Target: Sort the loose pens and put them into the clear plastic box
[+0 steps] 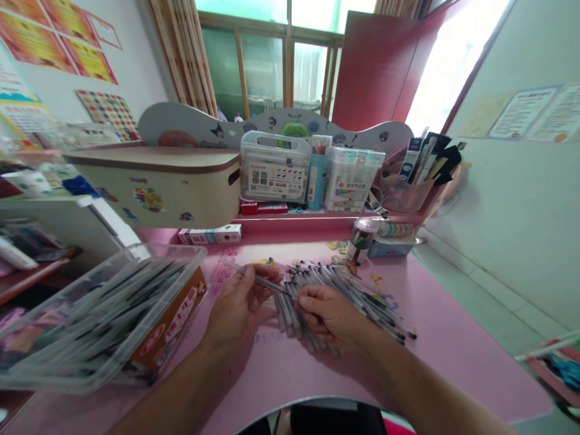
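Observation:
A slim translucent pen [268, 283] slants between my two hands, above the pink desk [272, 368]. My left hand [238, 302] pinches its clear barrel between thumb and fingers. At the pen's darker lower end, my right hand [325, 311] is closed with the thumb against the curled fingers. A loose heap of similar pens [357, 296], many with black ends, lies under and beyond my right hand. Left of my left arm, a clear plastic box [194, 257] holds many more pens [109, 308] lying lengthwise.
An orange-brown printed carton panel [174, 317] shows at the box's right side. A clear jar [362, 238] stands behind the heap, beside a blue box [393, 246]. On the shelf are a cream storage bin [181, 187], marker cases [274, 169] and a pen holder [408, 190].

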{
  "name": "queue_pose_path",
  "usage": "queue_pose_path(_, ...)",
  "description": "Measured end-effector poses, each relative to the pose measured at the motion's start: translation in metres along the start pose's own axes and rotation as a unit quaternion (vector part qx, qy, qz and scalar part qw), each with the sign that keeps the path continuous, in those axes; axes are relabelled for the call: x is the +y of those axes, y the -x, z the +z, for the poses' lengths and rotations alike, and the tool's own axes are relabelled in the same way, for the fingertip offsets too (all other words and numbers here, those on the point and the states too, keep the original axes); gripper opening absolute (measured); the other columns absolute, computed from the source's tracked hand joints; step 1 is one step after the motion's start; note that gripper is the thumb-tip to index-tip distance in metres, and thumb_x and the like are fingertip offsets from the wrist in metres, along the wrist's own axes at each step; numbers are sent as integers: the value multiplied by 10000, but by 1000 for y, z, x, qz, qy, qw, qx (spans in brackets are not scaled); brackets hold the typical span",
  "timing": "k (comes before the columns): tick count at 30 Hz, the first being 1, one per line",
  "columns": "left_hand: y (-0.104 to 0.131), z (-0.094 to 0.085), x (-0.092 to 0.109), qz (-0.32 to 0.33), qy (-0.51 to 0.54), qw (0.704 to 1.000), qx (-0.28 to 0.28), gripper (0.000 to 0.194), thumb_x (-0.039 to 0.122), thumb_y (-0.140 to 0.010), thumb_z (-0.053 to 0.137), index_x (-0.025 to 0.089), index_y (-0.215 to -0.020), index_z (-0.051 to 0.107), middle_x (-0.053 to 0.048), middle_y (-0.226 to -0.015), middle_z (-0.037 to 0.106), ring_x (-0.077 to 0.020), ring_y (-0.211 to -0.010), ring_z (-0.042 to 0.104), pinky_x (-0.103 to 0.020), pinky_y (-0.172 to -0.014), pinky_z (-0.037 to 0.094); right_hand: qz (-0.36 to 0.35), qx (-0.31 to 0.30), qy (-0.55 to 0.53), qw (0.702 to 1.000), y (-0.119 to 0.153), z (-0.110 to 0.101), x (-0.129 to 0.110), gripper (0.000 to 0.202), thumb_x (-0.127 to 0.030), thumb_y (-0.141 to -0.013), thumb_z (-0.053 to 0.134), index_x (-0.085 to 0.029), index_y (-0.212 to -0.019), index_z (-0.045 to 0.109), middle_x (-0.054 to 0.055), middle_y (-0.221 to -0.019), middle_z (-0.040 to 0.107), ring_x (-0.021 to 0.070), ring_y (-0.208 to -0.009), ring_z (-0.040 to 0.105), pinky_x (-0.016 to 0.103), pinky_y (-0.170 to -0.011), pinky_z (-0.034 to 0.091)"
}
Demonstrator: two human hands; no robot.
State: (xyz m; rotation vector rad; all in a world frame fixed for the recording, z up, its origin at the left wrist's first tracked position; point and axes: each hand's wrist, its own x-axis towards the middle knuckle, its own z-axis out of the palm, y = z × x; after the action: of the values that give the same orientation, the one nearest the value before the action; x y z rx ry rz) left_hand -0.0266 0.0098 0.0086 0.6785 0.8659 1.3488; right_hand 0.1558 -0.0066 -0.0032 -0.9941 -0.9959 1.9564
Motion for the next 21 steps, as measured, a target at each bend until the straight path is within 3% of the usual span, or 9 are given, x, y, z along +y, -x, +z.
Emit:
queue_pose_path(4, -19, -1, 15, -10, 127, 988, 87, 309, 185, -1004, 397, 159, -825, 648, -62, -842, 734, -155, -754, 710, -311, -737, 589, -1, 14, 22, 1000, 1, -3, -5, 165, -332, -807, 646, -194, -793, 556, -110, -402, 412, 34, -285, 180, 177, -287, 98)
queue_pose_path(8, -32, -7, 20, -9, 177, 967, 185, 355, 170, -1019, 353, 153, -768, 603, -37, -727, 686, -115, -625, 658, -287, -702, 592, -54, 110, 11, 992, 0, -6, -12, 191, -344, -777, 644, -206, -745, 516, -121, -396, 370, 40, -302, 179, 174, -293, 108)
queue_pose_path(10, -31, -8, 16, 7, 173, 963, 205, 321, 158, -1011, 366, 157, -787, 597, -28, -709, 669, -105, -579, 627, -272, -659, 587, -86, 150, 13, 985, -1, -6, -11, 232, -389, -779, 652, -217, -760, 496, -127, -407, 366, 46, -311, 187, 174, -299, 119)
queue_pose_path(12, -24, -6, 7, 24, 145, 973, 178, 238, 141, -985, 420, 157, -852, 618, -20, -716, 658, -87, -520, 573, -220, -549, 538, -118, 162, 36, 979, -3, -5, -6, 265, -434, -792, 657, -223, -787, 495, -129, -422, 371, 51, -320, 204, 177, -310, 140)
queue_pose_path(14, -13, 0, -4, 12, 107, 989, 102, 123, 131, -937, 520, 158, -932, 640, -6, -736, 644, -63, -474, 506, -164, -444, 438, -143, 144, 83, 976, -4, -2, 1, 275, -456, -818, 653, -219, -805, 514, -125, -433, 371, 56, -339, 231, 181, -333, 161)
queue_pose_path(17, 4, 10, -20, -65, 57, 996, -11, 92, 189, -871, 657, 163, -958, 648, 21, -697, 601, -48, -438, 451, -134, -386, 351, -159, 77, 157, 972, -5, 3, 11, 264, -434, -841, 669, -194, -804, 563, -91, -490, 425, 70, -415, 357, 183, -401, 251)
queue_pose_path(19, 9, 13, -26, -112, 34, 993, -31, 116, 278, -888, 653, 162, -889, 639, 34, -604, 550, -68, -408, 447, -149, -367, 353, -155, 31, 164, 974, -5, 5, 15, 253, -428, -850, 665, -191, -852, 579, -53, -582, 523, 100, -495, 482, 210, -475, 366)
queue_pose_path(21, 9, 13, -29, -123, 31, 992, -13, 189, 283, -933, 581, 153, -800, 613, 22, -568, 542, -95, -426, 501, -181, -396, 425, -168, 33, 173, 970, -4, 5, 16, 224, -410, -884, 616, -195, -938, 586, -31, -652, 571, 128, -552, 539, 247, -536, 426)
